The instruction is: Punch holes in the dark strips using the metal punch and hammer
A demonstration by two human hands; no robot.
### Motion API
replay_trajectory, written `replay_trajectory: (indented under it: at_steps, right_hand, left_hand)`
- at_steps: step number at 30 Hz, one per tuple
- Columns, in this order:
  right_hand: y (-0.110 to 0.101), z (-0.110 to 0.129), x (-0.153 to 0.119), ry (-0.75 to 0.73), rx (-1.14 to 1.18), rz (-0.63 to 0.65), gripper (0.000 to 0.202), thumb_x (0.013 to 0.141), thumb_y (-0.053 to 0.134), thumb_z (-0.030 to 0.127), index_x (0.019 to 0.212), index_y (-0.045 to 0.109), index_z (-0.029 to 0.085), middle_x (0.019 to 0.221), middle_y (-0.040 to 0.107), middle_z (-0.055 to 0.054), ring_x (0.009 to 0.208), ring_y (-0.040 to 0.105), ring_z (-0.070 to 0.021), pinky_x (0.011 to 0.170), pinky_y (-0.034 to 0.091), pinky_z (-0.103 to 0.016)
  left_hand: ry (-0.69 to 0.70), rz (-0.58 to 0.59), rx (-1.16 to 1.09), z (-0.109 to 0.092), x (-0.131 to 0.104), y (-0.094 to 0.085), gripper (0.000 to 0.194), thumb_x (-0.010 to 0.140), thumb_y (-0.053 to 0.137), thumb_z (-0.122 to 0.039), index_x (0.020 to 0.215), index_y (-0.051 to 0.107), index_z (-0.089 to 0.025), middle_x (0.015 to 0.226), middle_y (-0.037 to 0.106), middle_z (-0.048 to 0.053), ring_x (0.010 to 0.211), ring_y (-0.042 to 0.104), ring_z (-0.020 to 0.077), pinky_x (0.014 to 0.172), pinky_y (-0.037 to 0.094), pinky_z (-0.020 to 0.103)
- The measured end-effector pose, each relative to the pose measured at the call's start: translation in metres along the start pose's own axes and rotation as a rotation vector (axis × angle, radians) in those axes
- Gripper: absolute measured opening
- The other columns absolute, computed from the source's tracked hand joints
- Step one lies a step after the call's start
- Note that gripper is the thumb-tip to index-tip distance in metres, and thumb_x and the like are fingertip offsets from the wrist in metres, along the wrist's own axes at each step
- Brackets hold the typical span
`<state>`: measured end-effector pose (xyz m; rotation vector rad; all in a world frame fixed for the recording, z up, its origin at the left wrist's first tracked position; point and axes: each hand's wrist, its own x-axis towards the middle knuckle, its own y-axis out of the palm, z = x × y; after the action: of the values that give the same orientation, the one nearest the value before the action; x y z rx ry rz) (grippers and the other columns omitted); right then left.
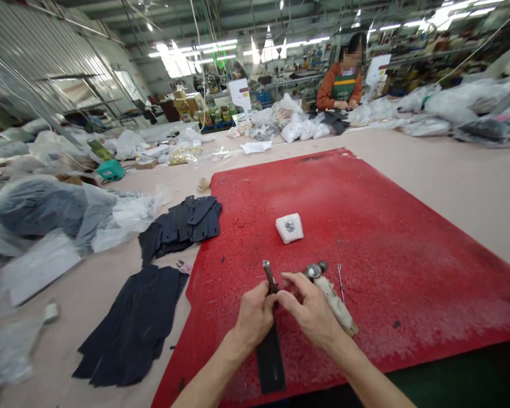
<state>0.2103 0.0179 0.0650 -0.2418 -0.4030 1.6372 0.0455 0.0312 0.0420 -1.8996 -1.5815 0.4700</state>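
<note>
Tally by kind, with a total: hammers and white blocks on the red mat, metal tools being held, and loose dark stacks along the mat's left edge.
Hammer: 1
White block: 1
Held metal tool: 1
Dark stacks: 2
Total: 5

Over a red mat (386, 226), the left hand (253, 317) grips a slim metal tool (267, 271) at a dark strip (272, 360), the right hand (312, 314) just beside it with thumb and fingers parted. A hammer (336, 306) (its handle pale and rough-looking) and a thin metal rod (340, 281) lie near the right hand, a white block (295, 233) farther off.
</note>
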Motion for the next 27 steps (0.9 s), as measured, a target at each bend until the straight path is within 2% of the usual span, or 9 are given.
replay_trajectory:
  at_steps: [4,9,11,14,17,20,23,25,27]
  right_hand:
    - [-0.007,0.007,0.019,0.069,-0.038,0.151,0.013,0.084,0.061,0.032,0.079,0.063,0.019,0.072,0.064,0.0,0.066,0.056,-0.0148,0.063,0.043,-0.025]
    - [0.008,-0.006,0.008,0.057,-0.146,0.002,0.023,0.09,0.05,0.034,0.073,0.055,0.02,0.065,0.059,0.001,0.06,0.051,-0.0138,0.058,0.038,-0.025]
    - [0.007,-0.012,0.016,0.067,-0.195,-0.015,0.023,0.088,0.052,0.037,0.072,0.055,0.021,0.062,0.059,0.001,0.057,0.051,-0.0139,0.056,0.038,-0.025]
    - [-0.01,-0.012,0.05,0.107,-0.17,-0.087,0.023,0.085,0.056,0.042,0.078,0.058,0.021,0.062,0.062,0.001,0.055,0.056,-0.0154,0.056,0.041,-0.025]
    - [-0.039,0.003,0.103,0.043,-0.161,-0.275,0.026,0.08,0.062,0.044,0.088,0.058,0.019,0.069,0.066,-0.001,0.059,0.061,-0.0171,0.059,0.046,-0.026]
    - [-0.063,0.024,0.151,-0.127,-0.296,-0.513,0.029,0.08,0.061,0.046,0.091,0.058,0.019,0.069,0.065,-0.002,0.06,0.062,-0.0175,0.061,0.046,-0.027]
    - [-0.063,0.026,0.18,-0.222,-0.425,-0.72,0.032,0.085,0.055,0.048,0.095,0.056,0.018,0.071,0.064,-0.003,0.063,0.062,-0.0187,0.064,0.045,-0.029]
    - [-0.051,0.013,0.189,-0.194,-0.536,-0.685,0.03,0.086,0.05,0.046,0.09,0.055,0.017,0.068,0.062,-0.004,0.061,0.059,-0.0193,0.061,0.043,-0.029]
    - [-0.038,-0.004,0.195,-0.152,-0.627,-0.561,0.025,0.084,0.048,0.043,0.078,0.053,0.019,0.061,0.059,-0.004,0.056,0.055,-0.019,0.058,0.039,-0.029]
  left_hand:
    - [0.141,0.099,0.162,-0.005,-0.013,0.009,0.027,0.085,0.038,-0.007,0.095,0.061,-0.018,0.088,0.071,0.007,0.076,0.067,0.0193,0.067,0.049,0.027]
    - [0.099,0.119,0.192,-0.002,-0.007,0.011,0.016,0.087,0.045,-0.01,0.087,0.059,-0.018,0.083,0.069,0.006,0.078,0.068,0.0214,0.069,0.053,0.03]
    - [0.093,0.087,0.115,0.001,-0.002,0.009,0.014,0.089,0.048,-0.014,0.095,0.06,-0.019,0.088,0.071,0.004,0.082,0.069,0.0198,0.073,0.055,0.029]
    - [0.094,-0.085,0.075,0.009,-0.002,0.006,0.026,0.092,0.052,-0.023,0.118,0.054,-0.019,0.106,0.07,0.007,0.095,0.069,0.0203,0.083,0.057,0.033]
    - [0.177,-0.237,0.222,0.022,-0.018,0.008,0.03,0.092,0.051,-0.025,0.121,0.054,-0.017,0.114,0.068,0.012,0.104,0.067,0.0252,0.091,0.057,0.042]
    - [0.28,-0.212,0.353,0.033,-0.041,0.015,0.027,0.09,0.048,-0.016,0.114,0.06,-0.017,0.118,0.067,0.012,0.111,0.064,0.0262,0.097,0.054,0.046]
    - [0.304,-0.155,0.418,0.037,-0.054,0.02,0.031,0.086,0.049,-0.012,0.115,0.06,-0.015,0.128,0.063,0.012,0.123,0.057,0.0276,0.102,0.051,0.048]
    - [0.3,-0.138,0.428,0.037,-0.055,0.021,0.032,0.086,0.05,-0.014,0.116,0.061,-0.015,0.131,0.061,0.012,0.126,0.054,0.0281,0.103,0.051,0.048]
    - [0.297,-0.131,0.427,0.037,-0.053,0.02,0.032,0.086,0.051,-0.015,0.116,0.061,-0.015,0.132,0.061,0.011,0.126,0.054,0.0279,0.104,0.05,0.047]
